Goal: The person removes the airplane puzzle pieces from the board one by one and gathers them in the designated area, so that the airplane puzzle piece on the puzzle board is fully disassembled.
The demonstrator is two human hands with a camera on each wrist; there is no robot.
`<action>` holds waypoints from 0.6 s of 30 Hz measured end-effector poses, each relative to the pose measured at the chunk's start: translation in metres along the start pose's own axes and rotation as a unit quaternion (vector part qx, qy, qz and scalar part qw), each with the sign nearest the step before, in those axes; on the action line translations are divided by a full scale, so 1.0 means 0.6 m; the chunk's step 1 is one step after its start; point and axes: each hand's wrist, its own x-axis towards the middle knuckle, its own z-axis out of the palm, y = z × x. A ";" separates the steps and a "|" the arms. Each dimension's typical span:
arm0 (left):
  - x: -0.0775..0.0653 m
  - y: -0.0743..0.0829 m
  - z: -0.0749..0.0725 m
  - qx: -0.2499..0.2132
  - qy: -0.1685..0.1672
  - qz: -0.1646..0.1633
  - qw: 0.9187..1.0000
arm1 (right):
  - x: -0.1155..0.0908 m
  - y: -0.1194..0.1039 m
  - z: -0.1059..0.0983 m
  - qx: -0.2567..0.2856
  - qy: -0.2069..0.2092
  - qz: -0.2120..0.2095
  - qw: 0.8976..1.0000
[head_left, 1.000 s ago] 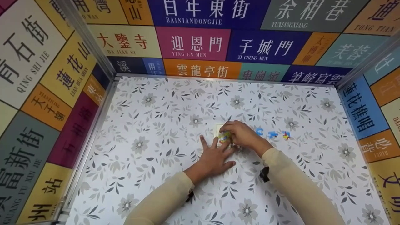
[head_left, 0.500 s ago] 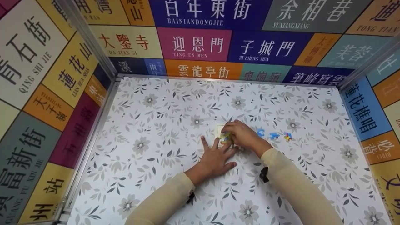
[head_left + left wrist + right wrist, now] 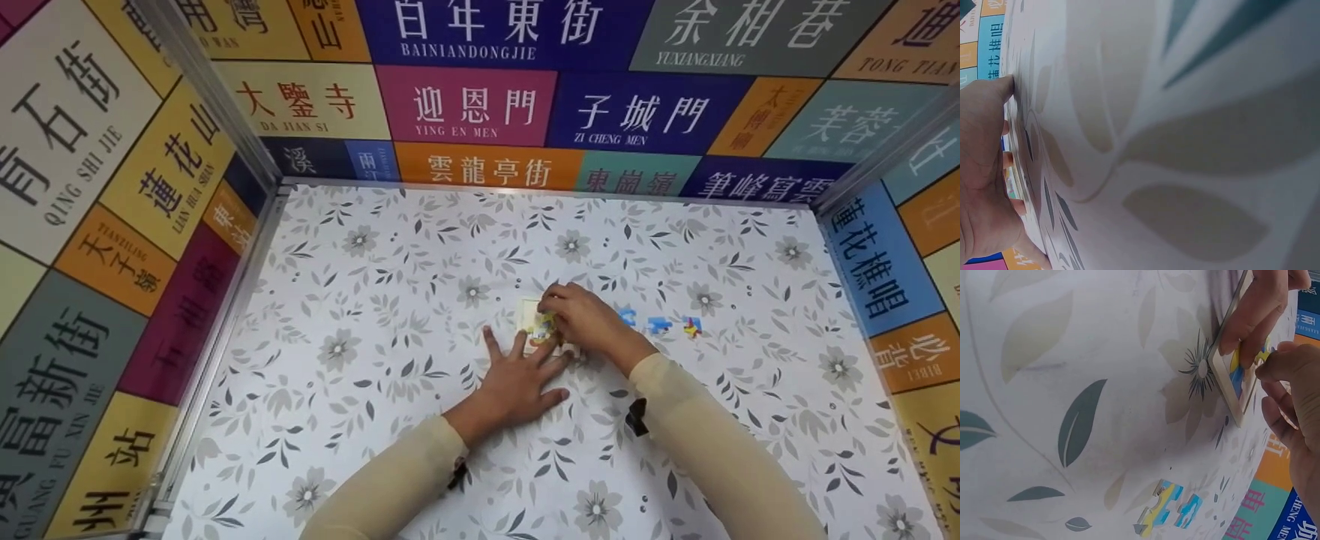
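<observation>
A small wooden jigsaw board (image 3: 528, 309) with a pale frame lies mid-table, partly filled with colourful pieces and partly covered by both hands. My left hand (image 3: 514, 390) lies flat with fingers spread, its fingertips resting on the board's near side. In the left wrist view the same hand (image 3: 985, 169) shows its thumb and fingers stretched along the table surface. Over the board's right side, my right hand (image 3: 589, 319) has its fingers bent. The right wrist view shows that hand (image 3: 1294, 388) pinching a yellow jigsaw piece (image 3: 1264, 354) between thumb and forefinger, close over the board.
Right of the board lie a blue jigsaw piece (image 3: 626, 316), another blue piece (image 3: 658, 325) and a blue, red and yellow one (image 3: 692, 327). Printed panels (image 3: 465, 105) wall the table's back and sides. The tabletop (image 3: 390, 300) has a floral cover.
My right hand's fingertips have shifted slightly right, uncovering more of the board. My left hand has stayed in place, and the loose pieces lie as before.
</observation>
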 end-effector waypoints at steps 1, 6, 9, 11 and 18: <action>0.000 0.000 0.000 0.002 0.002 0.001 1.000 | 0.000 0.000 -0.002 -0.001 0.001 0.002 1.000; 0.000 0.001 0.003 0.003 0.006 0.004 1.000 | -0.004 0.001 -0.014 -0.008 0.011 -0.015 1.000; -0.001 0.001 0.002 0.003 0.002 0.004 1.000 | -0.010 0.001 -0.022 -0.014 0.018 -0.027 0.999; -0.001 0.001 0.000 0.003 -0.002 0.004 1.000 | -0.017 0.003 -0.026 -0.017 0.025 -0.026 0.999; -0.001 0.001 0.001 0.007 -0.004 0.003 1.000 | -0.058 0.013 -0.032 -0.015 0.035 -0.014 0.999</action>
